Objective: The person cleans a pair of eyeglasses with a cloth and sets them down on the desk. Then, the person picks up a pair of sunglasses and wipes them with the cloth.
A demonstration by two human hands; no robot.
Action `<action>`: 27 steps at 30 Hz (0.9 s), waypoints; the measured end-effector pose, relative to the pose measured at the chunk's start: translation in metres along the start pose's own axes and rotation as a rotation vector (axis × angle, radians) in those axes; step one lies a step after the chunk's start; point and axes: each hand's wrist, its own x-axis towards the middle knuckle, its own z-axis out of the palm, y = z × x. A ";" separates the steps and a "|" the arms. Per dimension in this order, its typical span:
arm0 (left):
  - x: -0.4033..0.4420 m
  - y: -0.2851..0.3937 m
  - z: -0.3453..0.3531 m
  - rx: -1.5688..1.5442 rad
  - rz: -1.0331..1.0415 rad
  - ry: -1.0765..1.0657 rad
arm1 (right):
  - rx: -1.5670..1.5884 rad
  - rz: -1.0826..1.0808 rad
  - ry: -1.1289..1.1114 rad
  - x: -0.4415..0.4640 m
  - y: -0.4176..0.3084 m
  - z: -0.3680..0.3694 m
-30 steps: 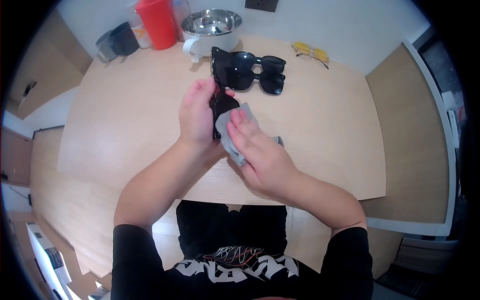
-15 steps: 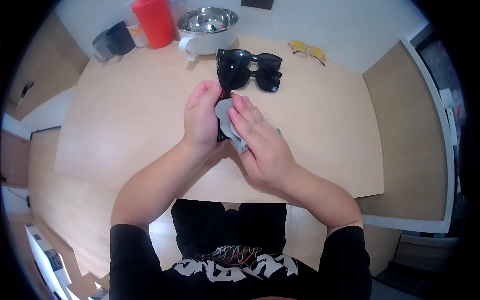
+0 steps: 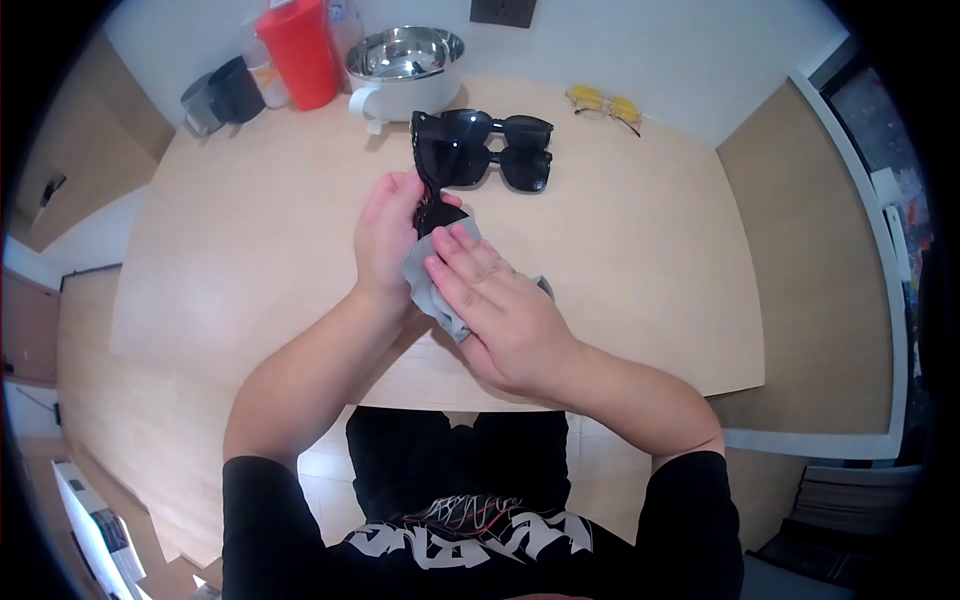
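My left hand [image 3: 390, 225] is closed around a pair of black sunglasses [image 3: 432, 150], held upright above the table. One lens sticks up past my fingers; the lower lens is partly covered by a grey cloth [image 3: 425, 285]. My right hand [image 3: 500, 310] presses that cloth against the sunglasses, its fingers together and slanting up to the left. Just beyond, two more pairs of dark sunglasses lie on the table, a far pair [image 3: 528, 131] and a near pair [image 3: 525, 170]. The held pair overlaps their left ends from this view.
Along the back of the wooden table [image 3: 640, 270] stand a white-handled steel bowl [image 3: 408, 80], a red container [image 3: 300, 60] and dark cups [image 3: 238, 90]. Yellow-lensed glasses [image 3: 605, 104] lie at the back right. A low partition [image 3: 815, 270] borders the right side.
My right hand and the cloth have slid down toward me along the sunglasses, baring part of the lower lens. My left hand has shifted slightly left with the sunglasses.
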 end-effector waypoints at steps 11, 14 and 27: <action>-0.002 0.004 0.005 0.013 0.017 -0.012 | 0.004 0.030 -0.039 0.000 -0.002 -0.003; 0.003 0.006 0.002 0.034 0.011 0.025 | 0.004 0.012 -0.073 -0.002 -0.003 -0.002; -0.005 -0.010 0.004 -0.027 0.019 -0.035 | 0.097 0.111 0.010 -0.005 0.014 -0.007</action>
